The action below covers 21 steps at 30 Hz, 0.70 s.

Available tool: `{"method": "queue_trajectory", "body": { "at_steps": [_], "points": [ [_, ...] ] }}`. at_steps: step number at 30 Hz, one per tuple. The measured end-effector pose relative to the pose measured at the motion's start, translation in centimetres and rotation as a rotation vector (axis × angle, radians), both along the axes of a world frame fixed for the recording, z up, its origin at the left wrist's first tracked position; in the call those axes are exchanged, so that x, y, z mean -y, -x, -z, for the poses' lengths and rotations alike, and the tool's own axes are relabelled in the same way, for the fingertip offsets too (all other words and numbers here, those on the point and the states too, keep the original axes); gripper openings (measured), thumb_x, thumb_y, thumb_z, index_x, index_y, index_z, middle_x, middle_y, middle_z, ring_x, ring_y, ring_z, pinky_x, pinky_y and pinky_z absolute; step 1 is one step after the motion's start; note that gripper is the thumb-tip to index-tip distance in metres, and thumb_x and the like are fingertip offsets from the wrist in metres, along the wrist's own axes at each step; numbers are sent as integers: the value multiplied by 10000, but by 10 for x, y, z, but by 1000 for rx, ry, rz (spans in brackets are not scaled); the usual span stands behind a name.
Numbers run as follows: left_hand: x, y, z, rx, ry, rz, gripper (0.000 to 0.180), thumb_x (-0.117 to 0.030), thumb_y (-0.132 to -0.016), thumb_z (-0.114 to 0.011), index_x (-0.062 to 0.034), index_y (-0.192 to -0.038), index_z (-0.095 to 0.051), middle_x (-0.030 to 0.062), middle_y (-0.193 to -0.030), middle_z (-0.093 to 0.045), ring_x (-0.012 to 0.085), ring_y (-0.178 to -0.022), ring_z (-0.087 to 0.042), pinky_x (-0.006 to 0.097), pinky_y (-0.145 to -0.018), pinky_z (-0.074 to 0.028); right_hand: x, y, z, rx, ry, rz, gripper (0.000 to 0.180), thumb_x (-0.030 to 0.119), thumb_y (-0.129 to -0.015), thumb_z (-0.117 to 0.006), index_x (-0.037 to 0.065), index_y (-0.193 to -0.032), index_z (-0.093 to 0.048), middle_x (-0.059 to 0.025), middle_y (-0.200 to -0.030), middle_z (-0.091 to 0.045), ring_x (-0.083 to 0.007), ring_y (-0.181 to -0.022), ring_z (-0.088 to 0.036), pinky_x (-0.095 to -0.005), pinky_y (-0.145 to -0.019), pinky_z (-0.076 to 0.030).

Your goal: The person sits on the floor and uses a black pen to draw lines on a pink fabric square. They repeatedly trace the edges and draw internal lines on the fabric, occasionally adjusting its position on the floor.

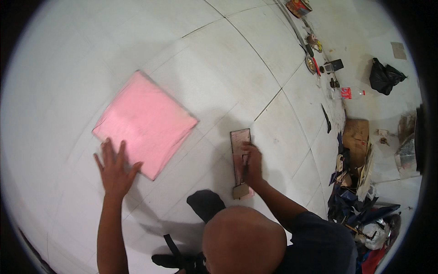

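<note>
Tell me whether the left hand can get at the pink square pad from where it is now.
Probably yes. The left hand lies flat on the white floor with its fingertips at the near edge of the pink square pad, and nothing lies between them.

Pink square sheet (145,123), flat on white tile floor, turned diamond-wise w/ one corner pointing right, another near. Surface plain, slightly glossy, edges a bit blurred. Lies left of centre; its near-left edge sits under the fingertips of the left hand (115,172), which is spread flat, palm down.

Narrow dark rectangular board (240,157), approx. upright in frame, long axis running near-to-far, flat on floor right of the pink sheet, well apart from it. Far end bare; near half covered by the right hand (252,165) pressing down on it. Small tan block at its near end.
</note>
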<state>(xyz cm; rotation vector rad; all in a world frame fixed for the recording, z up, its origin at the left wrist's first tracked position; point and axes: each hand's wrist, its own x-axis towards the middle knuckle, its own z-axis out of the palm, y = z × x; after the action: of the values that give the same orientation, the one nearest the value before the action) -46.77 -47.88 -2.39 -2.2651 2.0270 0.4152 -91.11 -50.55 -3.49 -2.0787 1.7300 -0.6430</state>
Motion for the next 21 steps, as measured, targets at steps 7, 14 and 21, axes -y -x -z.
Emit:
{"method": "queue_trajectory", "body": {
  "at_steps": [7,14,21],
  "points": [
    [-131,-114,-32,122,-283,-199,962,-629,-916,-653,-123,-1638,-268,253,-1696,-158,433,-1566,-175,626,-1246,-117,-30,37,-7,-80,-145,214,644,304,-785,-866,-74,-1200,-550,-379,-1424,-506,-511,-1357,-490,-537,-1101,-418],
    [-312,-165,-84,-27,-602,-332,1126,-707,-873,-659,-55,-1645,-162,317,-1684,-98,495,-1554,-152,686,-1192,-223,-37,-11,-16,-139,40,169,574,248,-762,-883,-21,-1152,-559,-275,-1112,-591,-492,-1150,-577,-563,-965,-454],
    [-517,-102,-109,-190,-485,-858,1048,-720,-878,-641,-36,-1601,-313,315,-1681,-120,486,-1550,-176,700,-1187,-207,-42,-13,-35,-119,-127,221,629,161,-745,-887,-19,-1227,-525,-229,-1148,-571,-410,-1131,-584,-492,-1001,-462]
  ]
}}
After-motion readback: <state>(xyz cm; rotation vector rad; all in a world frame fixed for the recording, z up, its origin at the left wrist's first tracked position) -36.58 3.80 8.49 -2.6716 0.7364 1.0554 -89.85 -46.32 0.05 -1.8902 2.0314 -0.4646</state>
